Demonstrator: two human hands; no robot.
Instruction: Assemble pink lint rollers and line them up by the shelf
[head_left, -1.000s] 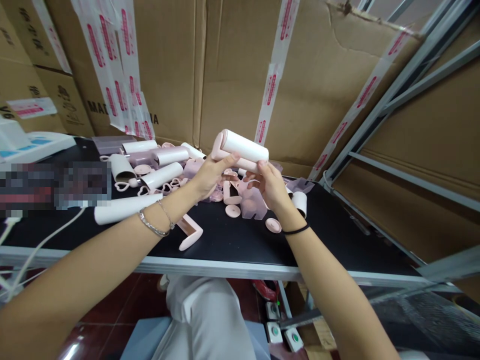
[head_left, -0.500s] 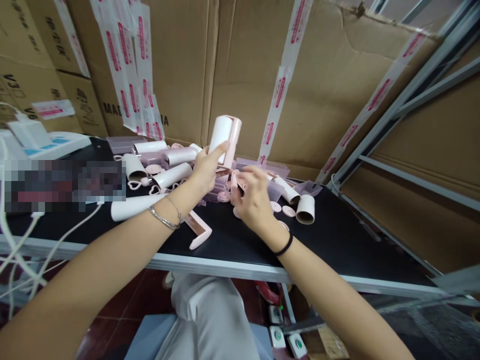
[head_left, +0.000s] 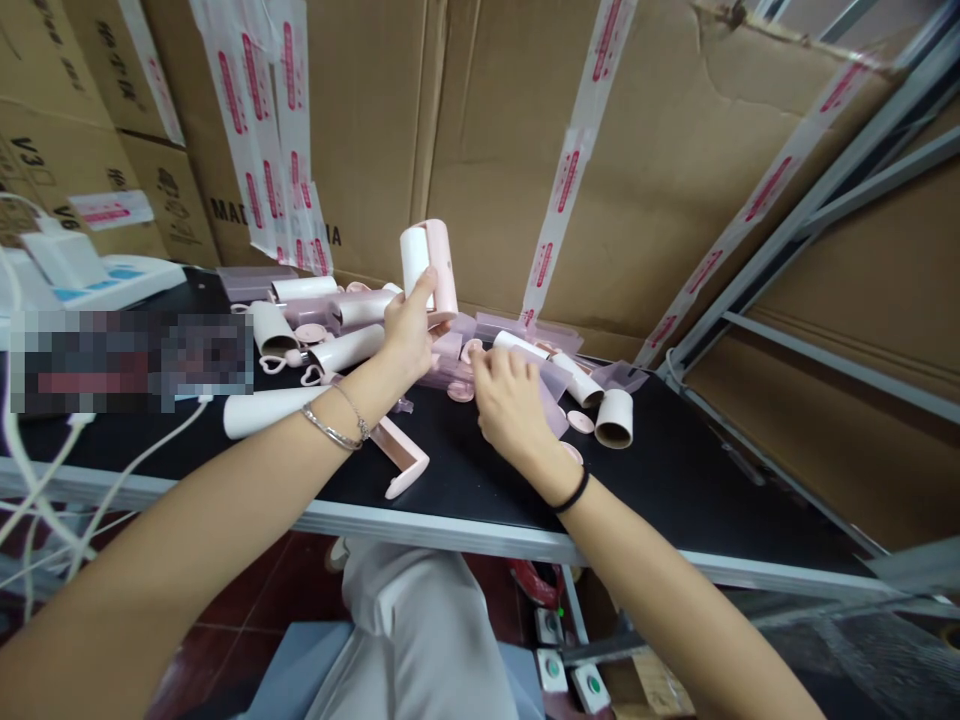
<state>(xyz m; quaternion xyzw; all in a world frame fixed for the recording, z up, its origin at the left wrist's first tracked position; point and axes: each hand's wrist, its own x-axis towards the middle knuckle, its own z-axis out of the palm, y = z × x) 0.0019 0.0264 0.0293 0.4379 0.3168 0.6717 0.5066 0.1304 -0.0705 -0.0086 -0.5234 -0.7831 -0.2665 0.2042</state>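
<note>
My left hand (head_left: 409, 335) is wrapped round a lint roller (head_left: 442, 262), a white roll in a pink curved case, held tilted above the pile. My right hand (head_left: 517, 405) is at the pile's front, thumb and fingertips pinched at the edge of a pink round cap (head_left: 472, 350); the fingers partly hide it. Another pink cap (head_left: 460, 392) lies just below, against mauve see-through covers (head_left: 442, 372). An L-shaped pink piece (head_left: 409, 467) lies near the table's front edge, partly behind my left forearm.
White rolls (head_left: 346, 350) and heart-ended handles (head_left: 279, 363) lie at left. A white roll (head_left: 615, 418) stands at right near a pink disc (head_left: 580, 422). Cardboard (head_left: 495, 150) walls the back of the black table (head_left: 697, 500). A power strip (head_left: 142, 285) and cables are far left.
My left hand has tilted the lint roller, its top moving left, so more of the pink case shows. My right hand's fingers have come down and closed in at the pink caps.
</note>
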